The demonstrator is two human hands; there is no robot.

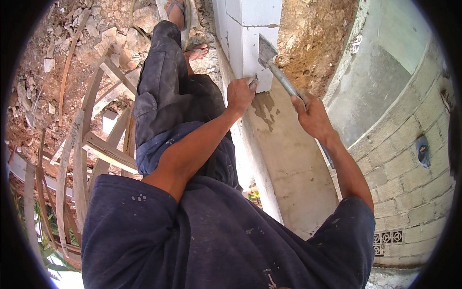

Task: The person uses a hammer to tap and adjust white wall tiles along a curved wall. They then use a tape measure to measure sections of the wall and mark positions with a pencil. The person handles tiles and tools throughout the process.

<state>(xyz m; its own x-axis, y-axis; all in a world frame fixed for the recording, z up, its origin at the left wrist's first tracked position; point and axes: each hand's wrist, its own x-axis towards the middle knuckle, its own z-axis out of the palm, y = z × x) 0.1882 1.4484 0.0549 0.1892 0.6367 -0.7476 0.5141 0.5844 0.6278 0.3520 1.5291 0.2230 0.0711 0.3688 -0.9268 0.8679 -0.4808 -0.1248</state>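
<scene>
My left hand [240, 96] is closed in a pinch round a small metal piece [253, 83], too small to name surely, at the near end of a white block [255, 53]. My right hand [314, 115] grips the long handle of a hatchet-like tool [283, 79]. Its flat grey head [266, 51] is raised beside the block's right edge, in front of my left hand. The handle's lower end sticks out past my right wrist. Under both hands runs a plastered ledge [293, 168], with a dark wet patch [264, 108] near the block.
More white blocks [240, 12] stand beyond. Left of me are a rough wooden frame [91, 130] and rubble [130, 43]. A curved block wall [399, 149] bounds the right side, with a smooth grey surface [375, 72] inside it. Bare earth [308, 43] lies beyond the ledge.
</scene>
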